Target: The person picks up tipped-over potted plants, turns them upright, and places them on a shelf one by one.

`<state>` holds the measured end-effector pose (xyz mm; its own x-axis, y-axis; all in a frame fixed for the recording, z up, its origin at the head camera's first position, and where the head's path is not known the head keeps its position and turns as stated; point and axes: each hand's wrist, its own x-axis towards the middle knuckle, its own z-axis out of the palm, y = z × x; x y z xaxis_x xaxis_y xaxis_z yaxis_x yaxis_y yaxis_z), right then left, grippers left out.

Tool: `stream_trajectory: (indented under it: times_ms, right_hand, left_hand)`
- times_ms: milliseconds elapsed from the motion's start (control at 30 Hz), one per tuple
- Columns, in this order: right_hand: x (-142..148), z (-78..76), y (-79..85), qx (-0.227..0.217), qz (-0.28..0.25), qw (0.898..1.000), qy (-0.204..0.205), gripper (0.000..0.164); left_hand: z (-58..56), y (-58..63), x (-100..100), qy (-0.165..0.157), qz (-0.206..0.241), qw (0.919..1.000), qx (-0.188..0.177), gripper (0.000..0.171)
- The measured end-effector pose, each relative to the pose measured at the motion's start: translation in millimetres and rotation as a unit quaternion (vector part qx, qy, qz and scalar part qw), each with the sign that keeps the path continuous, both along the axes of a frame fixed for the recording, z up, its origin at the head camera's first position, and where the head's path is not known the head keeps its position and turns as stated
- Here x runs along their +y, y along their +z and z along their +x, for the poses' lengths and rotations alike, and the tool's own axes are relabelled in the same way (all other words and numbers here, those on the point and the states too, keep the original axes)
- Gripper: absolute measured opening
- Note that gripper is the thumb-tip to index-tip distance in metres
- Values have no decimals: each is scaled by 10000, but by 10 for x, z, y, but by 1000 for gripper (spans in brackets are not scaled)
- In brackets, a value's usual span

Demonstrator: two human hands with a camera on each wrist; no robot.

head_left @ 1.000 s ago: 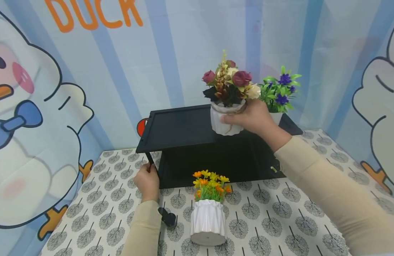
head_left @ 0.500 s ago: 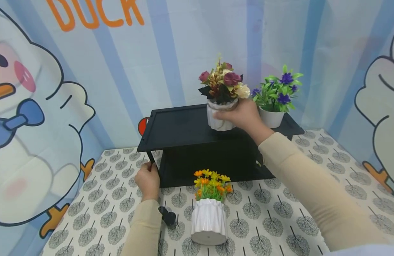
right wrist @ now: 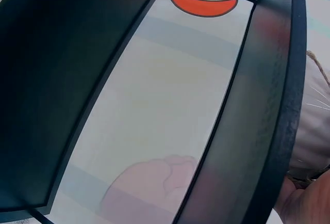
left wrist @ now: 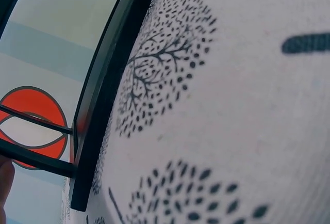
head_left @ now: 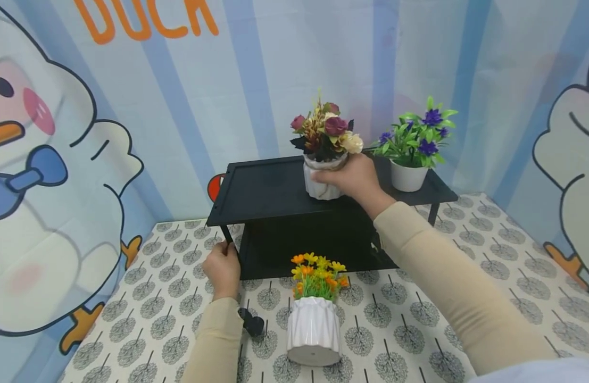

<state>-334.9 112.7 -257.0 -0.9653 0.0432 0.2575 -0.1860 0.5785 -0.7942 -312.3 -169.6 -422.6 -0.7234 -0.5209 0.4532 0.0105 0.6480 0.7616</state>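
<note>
My right hand grips a white ribbed pot of dusky-red and cream artificial roses, at the middle of the black two-tier shelf's top. Whether the pot's base touches the shelf I cannot tell. In the right wrist view only part of the pot shows at the right edge. My left hand pinches the shelf's front left leg; a fingertip shows beside the leg in the left wrist view. To the right, a white pot with purple flowers stands on the top tier.
A white fluted pot of yellow and orange flowers is on the tree-print tablecloth in front of the shelf. Left of it lies a small black object. A striped duck-print curtain hangs behind.
My right hand has carried the rose pot leftward along the shelf top, away from the purple-flower pot, and slightly lower in the last half second. My left hand stays at the leg.
</note>
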Motion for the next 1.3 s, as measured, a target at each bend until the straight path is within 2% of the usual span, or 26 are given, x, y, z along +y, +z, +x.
stream_trajectory:
  times_ms: [467,667,967,1133,1300]
  right_hand:
    - [43,-31,-39,-80,-73,9999,105,95]
    - [70,20,-26,-359,-51,9989,296,97]
    - [195,280,141,-1260,173,9918,138,101]
    - [202,476,226,-1543,193,9874,282,97]
    - [224,674,220,-1768,241,9826,518,100]
  left_hand:
    - [15,30,20,-10,-29,9999,-98,20]
    - [35,10,13,-64,46,9999,-118,21]
    - [11,30,7,-43,43,10000,5,22]
    - [10,34,12,-65,79,9999,-73,22]
    - [25,32,15,-55,48,10000,-21,21]
